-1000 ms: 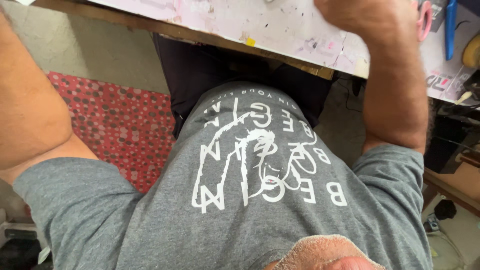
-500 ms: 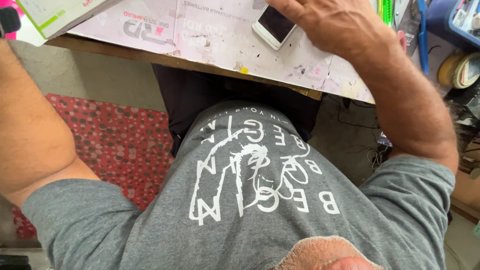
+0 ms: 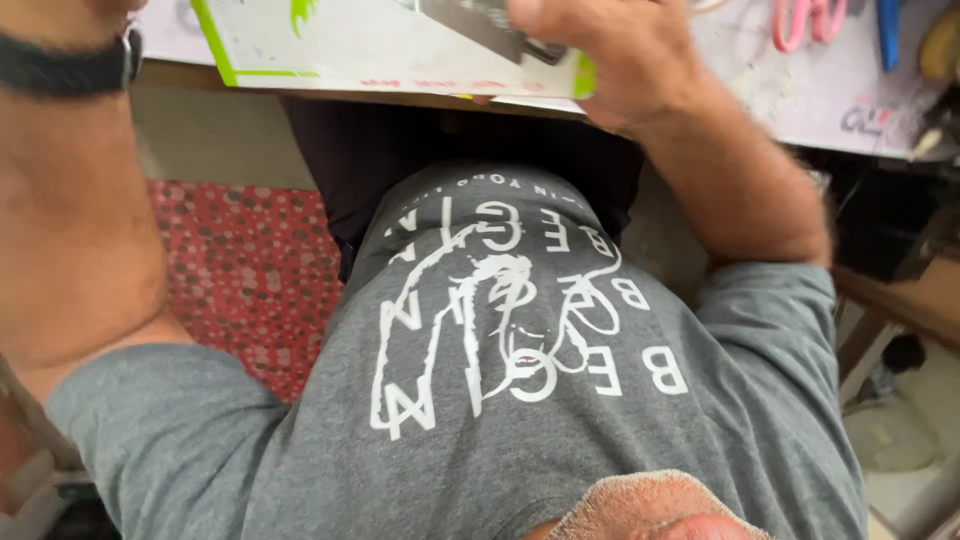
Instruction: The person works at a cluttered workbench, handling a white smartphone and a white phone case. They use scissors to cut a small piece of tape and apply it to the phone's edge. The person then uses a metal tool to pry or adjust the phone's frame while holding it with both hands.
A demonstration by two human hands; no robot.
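My right hand point(image 3: 610, 60) is at the table's front edge, closed on the right end of a flat white package with a green border point(image 3: 380, 50). Its fingers lie over a dark picture on the package. The package sticks out over the table edge, above my lap. My left forearm point(image 3: 70, 220) runs up the left side, with a black wristband point(image 3: 60, 62) at the top. The left hand itself is cut off by the top of the frame. My grey printed shirt point(image 3: 520, 340) fills the middle of the view.
The stained white tabletop point(image 3: 790, 95) carries pink-handled scissors point(image 3: 808, 20) and a blue tool point(image 3: 890, 30) at the top right. A red dotted rug point(image 3: 250, 270) lies on the floor at the left. Wooden furniture point(image 3: 900, 300) and clutter stand at the right.
My right hand has left the white phone on the table and now grips the white and green package, which has come to the table's front edge. My left arm has risen.
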